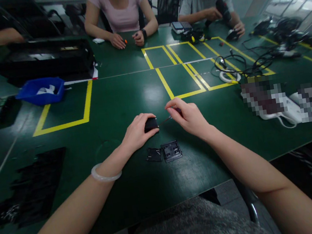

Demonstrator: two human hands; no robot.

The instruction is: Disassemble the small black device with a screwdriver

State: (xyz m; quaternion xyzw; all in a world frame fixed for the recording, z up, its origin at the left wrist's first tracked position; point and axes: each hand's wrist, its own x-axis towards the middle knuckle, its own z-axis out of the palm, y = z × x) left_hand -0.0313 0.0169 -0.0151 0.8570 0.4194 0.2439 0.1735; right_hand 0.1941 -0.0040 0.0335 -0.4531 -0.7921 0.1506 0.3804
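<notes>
My left hand [138, 132] is closed round a small black box-shaped part [151, 124], thumb on the near side and fingers over the far side. Pinched in my right hand [187, 117] is a thin screwdriver [166, 121], its shaft pointing left at the black part's right end. Whether the tip touches the part is too small to tell. Just in front of my hands lie two flat black plastic pieces: a smaller plate [154, 154] with tiny metal bits on it, and a squarish frame-like cover [172, 151] to its right.
A blue tray [41, 92] and a long black housing [51, 62] stand at the back left. Black plastic parts [41, 185] lie near my left forearm. Cables [241, 61] and a white power strip [288, 109] are at right. Several people sit around the green table [123, 94].
</notes>
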